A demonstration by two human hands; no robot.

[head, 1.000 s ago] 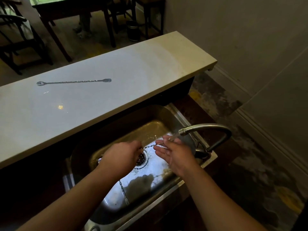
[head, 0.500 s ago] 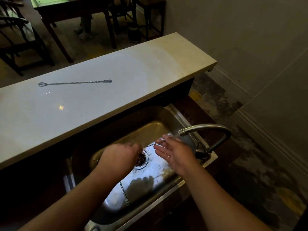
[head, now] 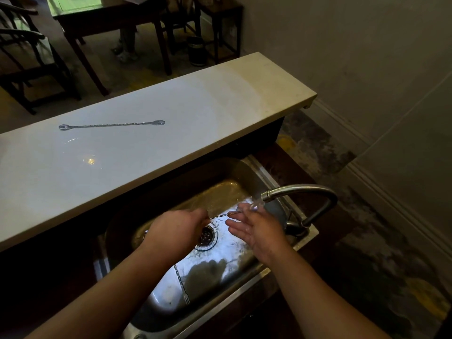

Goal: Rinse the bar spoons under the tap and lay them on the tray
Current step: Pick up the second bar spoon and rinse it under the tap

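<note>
My left hand [head: 176, 232] grips one end of a twisted bar spoon [head: 221, 215] over the steel sink [head: 259, 177]. The spoon's other end lies across the straight fingers of my right hand [head: 256, 228], under the water running from the tap [head: 303, 192]. A second bar spoon [head: 182, 285] lies on the sink bottom, fork end toward me. A third bar spoon [head: 111, 124] rests on the white counter [head: 195, 113] behind the sink. No tray is in view.
The drain [head: 206, 237] sits in the sink between my hands. The tap's curved neck rises at the sink's right rim. Dark chairs and a table [head: 105, 18] stand beyond the counter. A wall [head: 367, 57] runs on the right.
My left hand has drawn slightly left, so more of the spoon's twisted shaft shows between the hands. My right hand stays under the spout.
</note>
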